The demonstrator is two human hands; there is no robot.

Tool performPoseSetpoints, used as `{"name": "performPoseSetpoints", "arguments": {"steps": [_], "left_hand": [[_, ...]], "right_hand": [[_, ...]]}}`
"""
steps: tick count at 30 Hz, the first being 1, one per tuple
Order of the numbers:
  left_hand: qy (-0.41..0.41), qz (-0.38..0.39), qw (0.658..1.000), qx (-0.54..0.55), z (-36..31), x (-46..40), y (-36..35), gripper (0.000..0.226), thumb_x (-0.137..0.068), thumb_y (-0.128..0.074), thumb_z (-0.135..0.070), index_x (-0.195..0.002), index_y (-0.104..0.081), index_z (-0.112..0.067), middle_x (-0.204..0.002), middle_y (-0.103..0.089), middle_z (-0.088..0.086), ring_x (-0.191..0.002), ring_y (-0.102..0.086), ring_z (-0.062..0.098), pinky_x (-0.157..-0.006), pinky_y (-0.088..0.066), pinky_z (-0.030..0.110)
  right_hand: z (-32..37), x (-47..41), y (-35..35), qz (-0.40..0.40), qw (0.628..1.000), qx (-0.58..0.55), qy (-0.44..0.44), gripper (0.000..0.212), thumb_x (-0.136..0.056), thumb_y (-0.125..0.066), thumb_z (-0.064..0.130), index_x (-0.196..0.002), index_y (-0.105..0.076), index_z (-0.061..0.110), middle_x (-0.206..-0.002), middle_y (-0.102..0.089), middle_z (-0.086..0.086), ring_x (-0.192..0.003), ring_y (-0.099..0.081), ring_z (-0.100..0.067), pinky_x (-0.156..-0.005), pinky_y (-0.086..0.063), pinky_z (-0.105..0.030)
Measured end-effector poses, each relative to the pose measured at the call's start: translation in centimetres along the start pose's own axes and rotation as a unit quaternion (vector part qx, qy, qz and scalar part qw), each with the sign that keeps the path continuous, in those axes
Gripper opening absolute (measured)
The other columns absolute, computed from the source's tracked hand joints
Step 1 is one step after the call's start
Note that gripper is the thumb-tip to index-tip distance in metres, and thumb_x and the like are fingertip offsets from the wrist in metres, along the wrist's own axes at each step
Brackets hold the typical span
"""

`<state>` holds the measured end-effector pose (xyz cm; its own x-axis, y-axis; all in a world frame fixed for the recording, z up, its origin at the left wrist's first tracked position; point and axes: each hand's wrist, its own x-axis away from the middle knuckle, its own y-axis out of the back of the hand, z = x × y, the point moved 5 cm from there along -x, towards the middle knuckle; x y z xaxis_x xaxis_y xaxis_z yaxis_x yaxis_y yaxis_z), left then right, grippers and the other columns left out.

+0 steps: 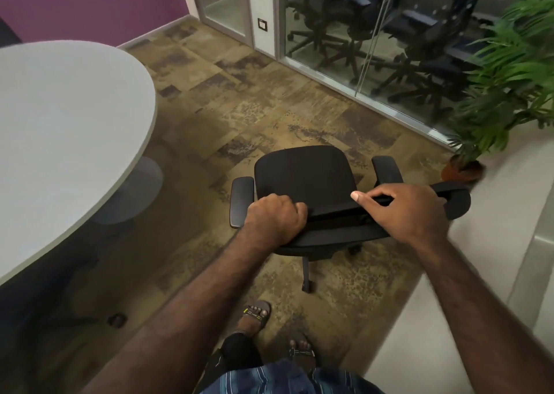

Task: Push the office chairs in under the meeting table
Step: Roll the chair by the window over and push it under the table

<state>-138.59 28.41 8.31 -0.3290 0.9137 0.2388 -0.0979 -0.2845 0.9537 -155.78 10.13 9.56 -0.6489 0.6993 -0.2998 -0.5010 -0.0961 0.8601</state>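
1. Table (69, 117): a pale rounded top is filling the left of the view, its curved edge overhanging a disc base (132, 192). The room under that edge is looking open where it shows.
2. Carpet (269, 102): a broad bare stretch is lying between table and glass wall (374, 33), giving room to swing and roll.
3. Chair (302, 177): it is standing well apart from the table, to its right, seat facing away from the person and not toward the table; it probably needs turning left before going under.
4. Plant (509, 72): its pot is sitting near the chair's right armrest (388, 168), limiting movement on that side.
5. Right hand (410, 210): it is grasping the top of the backrest, thumb stretched along the rim, likely for steering.
6. Left hand (274, 219): it is clenching the same rim near the left armrest (241, 201); two spaced grips likely allow pushing and turning together.
7. Caster (307, 285): it is resting on carpet just ahead of the person's sandalled feet.
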Motion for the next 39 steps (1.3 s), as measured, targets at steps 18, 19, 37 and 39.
{"name": "performPoseSetpoints", "arguments": {"steps": [18, 19, 37, 39], "left_hand": [[0.321, -0.055, 0.92, 0.218, 4.5, 7.5, -3.3, 0.061, -0.11, -0.027, -0.051, -0.084, -0.068, -0.014, -0.074, -0.062, 0.001, -0.078, -0.067, 0.027, -0.08, -0.052, 0.039], [0.32, -0.059, 0.92, 0.216, 4.1, 7.6, -3.1, 0.062, -0.11, -0.026, -0.055, -0.085, -0.068, -0.016, -0.078, -0.067, 0.002, -0.079, -0.068, 0.026, -0.086, -0.053, 0.042], [0.412, -0.077, 0.882, 0.215, 10.4, 10.6, -4.4, 0.071, -0.099, -0.023, -0.08, -0.083, -0.062, -0.022, -0.083, -0.071, 0.002, -0.08, -0.068, 0.026, -0.078, -0.055, 0.043], [0.426, -0.076, 0.874, 0.221, 12.0, 11.1, -5.2, 0.073, -0.097, -0.021, -0.081, -0.084, -0.063, -0.023, -0.08, -0.07, 0.001, -0.078, -0.068, 0.024, -0.079, -0.056, 0.043]], "right_hand": [[8.2, -3.4, -5.5, 0.154, 0.982, 0.007, 0.114, 0.073, -0.081, -0.039, 0.1, -0.097, -0.083, 0.044, -0.091, -0.076, 0.017, -0.106, -0.067, -0.024, -0.086, -0.058, -0.041], [8.4, -3.6, -5.6, 0.156, 0.981, 0.004, 0.117, 0.071, -0.082, -0.04, 0.099, -0.097, -0.083, 0.044, -0.09, -0.076, 0.017, -0.106, -0.067, -0.023, -0.087, -0.057, -0.041], [20.3, -6.6, -13.4, 0.241, 0.938, -0.001, 0.248, 0.071, -0.082, -0.038, 0.099, -0.104, -0.081, 0.047, -0.094, -0.078, 0.015, -0.107, -0.067, -0.022, -0.101, -0.051, -0.044], [22.0, -7.1, -14.5, 0.244, 0.935, 0.003, 0.259, 0.072, -0.082, -0.037, 0.099, -0.105, -0.081, 0.048, -0.095, -0.078, 0.015, -0.107, -0.066, -0.022, -0.101, -0.052, -0.044]]}}
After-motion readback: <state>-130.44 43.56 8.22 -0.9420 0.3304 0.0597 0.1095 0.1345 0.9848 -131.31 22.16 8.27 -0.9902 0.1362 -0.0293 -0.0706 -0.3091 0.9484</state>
